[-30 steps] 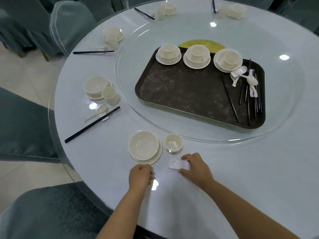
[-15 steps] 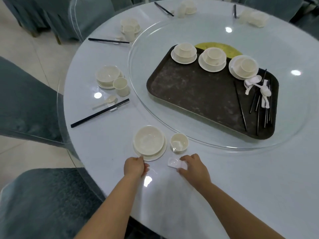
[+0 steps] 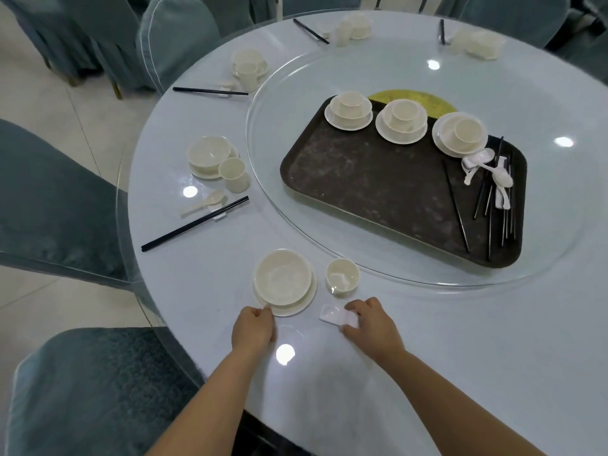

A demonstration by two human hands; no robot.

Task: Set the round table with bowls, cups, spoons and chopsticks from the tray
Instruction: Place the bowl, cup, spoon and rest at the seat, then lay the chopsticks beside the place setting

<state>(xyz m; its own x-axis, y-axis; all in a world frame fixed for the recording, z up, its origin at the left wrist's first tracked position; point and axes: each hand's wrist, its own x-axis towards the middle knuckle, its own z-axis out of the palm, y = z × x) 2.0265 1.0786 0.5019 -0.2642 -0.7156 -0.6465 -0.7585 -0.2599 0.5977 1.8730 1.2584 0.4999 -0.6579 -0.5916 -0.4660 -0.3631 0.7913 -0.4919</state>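
Left hand (image 3: pixel 252 330), fingers curled, is now pinching the saucer (image 3: pixel 297 306) rim under the bowl (image 3: pixel 283 278), having closed in; right hand (image 3: pixel 373 322) is still pressing the chopstick rest (image 3: pixel 335 315), below cup (image 3: pixel 342 278); placement nearing completion; chopsticks (image 3: pixel 493 205) remaining on tray (image 3: pixel 362 179).

Cream bowl (image 3: pixel 283 280) on saucer (image 3: pixel 306 302), cup (image 3: pixel 342 278) just right.

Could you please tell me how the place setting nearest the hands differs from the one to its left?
The nearest white bowl-and-cup setting has no black chopsticks or spoon; the left white bowl-and-cup setting has both. The nearest cup stands apart from its saucer; the left cup overlaps its own. Both have a bowl on a saucer.
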